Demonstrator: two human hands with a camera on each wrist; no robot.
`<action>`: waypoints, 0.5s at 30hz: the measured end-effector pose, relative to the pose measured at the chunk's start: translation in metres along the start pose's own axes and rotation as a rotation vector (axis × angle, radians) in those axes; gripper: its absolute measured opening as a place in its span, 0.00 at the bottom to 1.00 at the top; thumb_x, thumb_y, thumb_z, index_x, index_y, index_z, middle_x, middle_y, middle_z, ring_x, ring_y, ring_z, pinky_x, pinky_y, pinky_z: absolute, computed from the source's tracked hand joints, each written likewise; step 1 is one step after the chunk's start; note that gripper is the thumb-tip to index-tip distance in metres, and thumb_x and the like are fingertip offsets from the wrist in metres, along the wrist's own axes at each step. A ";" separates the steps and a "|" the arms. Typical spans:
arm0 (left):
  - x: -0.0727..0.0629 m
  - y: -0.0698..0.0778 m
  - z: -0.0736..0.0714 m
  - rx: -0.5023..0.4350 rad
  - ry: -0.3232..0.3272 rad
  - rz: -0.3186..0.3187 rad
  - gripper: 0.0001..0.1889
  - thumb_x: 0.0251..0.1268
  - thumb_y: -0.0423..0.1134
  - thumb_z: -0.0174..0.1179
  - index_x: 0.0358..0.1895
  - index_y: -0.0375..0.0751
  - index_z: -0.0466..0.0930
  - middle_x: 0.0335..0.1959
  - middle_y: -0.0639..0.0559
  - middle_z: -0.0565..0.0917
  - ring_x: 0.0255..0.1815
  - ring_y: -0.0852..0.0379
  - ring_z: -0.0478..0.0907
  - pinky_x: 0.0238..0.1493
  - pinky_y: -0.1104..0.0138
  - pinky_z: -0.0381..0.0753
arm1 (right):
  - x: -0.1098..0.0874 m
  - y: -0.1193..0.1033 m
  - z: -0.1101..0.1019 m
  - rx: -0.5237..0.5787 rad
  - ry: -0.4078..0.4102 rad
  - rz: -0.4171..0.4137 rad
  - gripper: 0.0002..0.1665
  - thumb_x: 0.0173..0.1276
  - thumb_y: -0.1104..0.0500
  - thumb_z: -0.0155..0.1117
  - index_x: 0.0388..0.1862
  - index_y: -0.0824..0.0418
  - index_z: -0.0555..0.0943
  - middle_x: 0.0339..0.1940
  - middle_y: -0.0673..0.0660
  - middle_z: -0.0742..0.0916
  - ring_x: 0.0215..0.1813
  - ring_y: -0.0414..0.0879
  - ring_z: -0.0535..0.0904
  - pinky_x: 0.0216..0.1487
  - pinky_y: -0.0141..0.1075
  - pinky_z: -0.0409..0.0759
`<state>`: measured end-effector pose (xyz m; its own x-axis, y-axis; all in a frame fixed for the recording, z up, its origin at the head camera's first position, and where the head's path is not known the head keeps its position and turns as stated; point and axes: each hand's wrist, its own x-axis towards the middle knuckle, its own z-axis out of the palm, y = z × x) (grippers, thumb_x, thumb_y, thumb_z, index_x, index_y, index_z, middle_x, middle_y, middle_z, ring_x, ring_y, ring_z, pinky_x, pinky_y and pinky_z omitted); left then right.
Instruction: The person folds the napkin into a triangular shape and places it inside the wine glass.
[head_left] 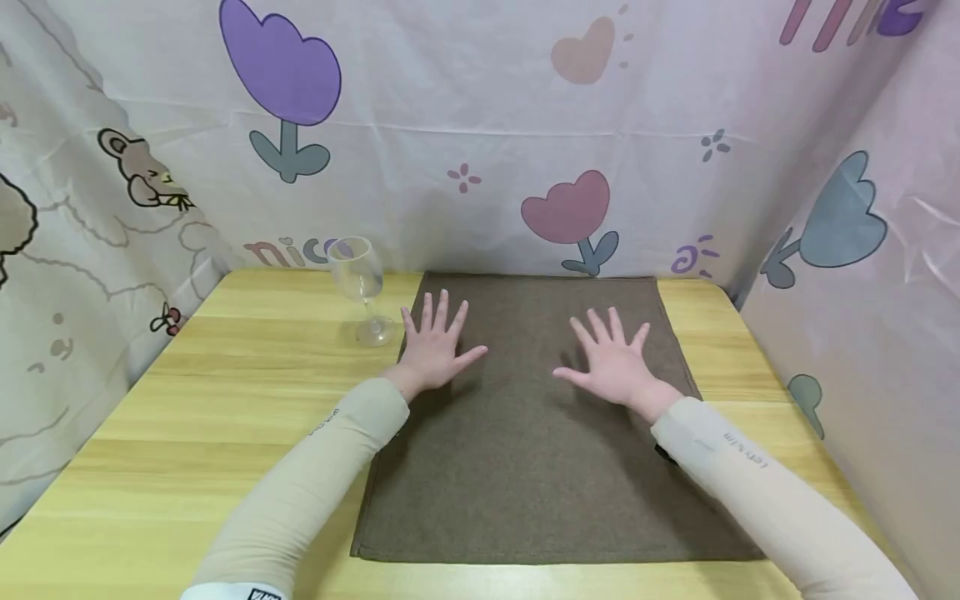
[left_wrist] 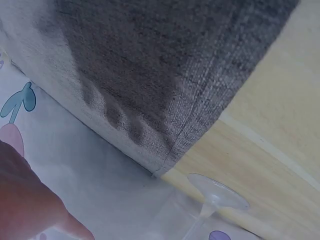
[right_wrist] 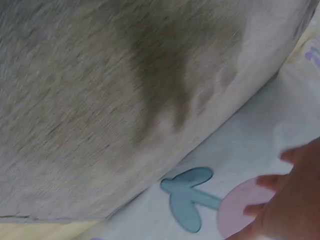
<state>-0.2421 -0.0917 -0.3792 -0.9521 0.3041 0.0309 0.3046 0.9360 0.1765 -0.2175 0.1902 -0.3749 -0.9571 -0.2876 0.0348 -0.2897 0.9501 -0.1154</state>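
A brown cloth (head_left: 517,467) lies flat across the middle of the table. Over its left side my left hand (head_left: 432,354) is spread, fingers straight, holding nothing. My right hand (head_left: 615,367) is spread the same way above the cloth's right side, also with nothing in it. Both hands cast shadows on the fabric. Just left of my left hand stands a clear wine glass (head_left: 360,279), upright on the wood beside the cloth's edge. Its foot (left_wrist: 217,192) shows in the left wrist view near a cloth corner. The right wrist view catches my right hand (right_wrist: 295,200) at its lower right.
The table (head_left: 187,417) has a pale wood top. A printed curtain (head_left: 427,92) with tulip patterns hangs behind its back edge, and similar fabric hangs along the left and right sides.
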 end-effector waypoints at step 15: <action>0.006 -0.006 0.000 -0.005 -0.010 -0.018 0.44 0.64 0.69 0.40 0.76 0.49 0.39 0.76 0.40 0.31 0.75 0.38 0.23 0.65 0.34 0.24 | -0.020 -0.050 0.020 -0.157 0.017 -0.386 0.41 0.49 0.30 0.64 0.51 0.59 0.80 0.50 0.56 0.82 0.59 0.55 0.70 0.62 0.73 0.46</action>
<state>-0.2492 -0.0953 -0.3800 -0.9570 0.2894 0.0174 0.2877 0.9402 0.1823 -0.1835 0.1461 -0.3893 -0.7780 -0.6252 0.0621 -0.6222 0.7804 0.0617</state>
